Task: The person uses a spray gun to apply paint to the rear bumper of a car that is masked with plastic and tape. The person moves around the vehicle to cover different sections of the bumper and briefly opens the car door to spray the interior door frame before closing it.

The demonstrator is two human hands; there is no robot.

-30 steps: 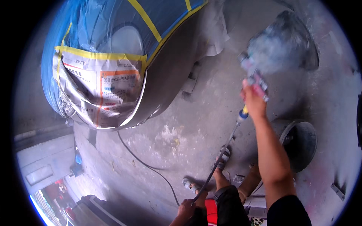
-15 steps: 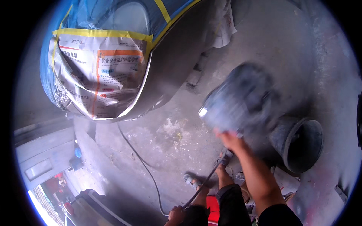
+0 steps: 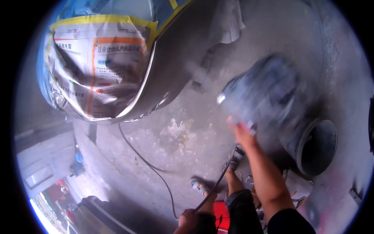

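Note:
My right hand (image 3: 244, 132) reaches out at centre right, fingers closed around a handled tool with a red and silver part (image 3: 250, 126), smeared by motion. A bulky grey-blue thing (image 3: 269, 93) with a bright silver edge lies just beyond those fingers, too blurred to name; I cannot tell whether it is joined to the tool. A dark hose (image 3: 212, 190) runs up toward my right hand from my left hand (image 3: 187, 220), low at the bottom, which is closed around it. Up left stands a car body panel (image 3: 177, 74), masked with newspaper (image 3: 113, 66) and yellow tape (image 3: 105, 18).
Blue film (image 3: 44, 74) covers the car above the paper. A dark bucket (image 3: 317, 148) lies tipped at the right, near papers and litter (image 3: 298, 185). The hose loops across the stained concrete floor (image 3: 156, 136). My sandalled feet and something red (image 3: 222, 214) are below.
My right hand and the blurred grey-blue thing have shifted up and to the right. The masked car sits slightly farther left and higher in view. My left hand stays on the hose.

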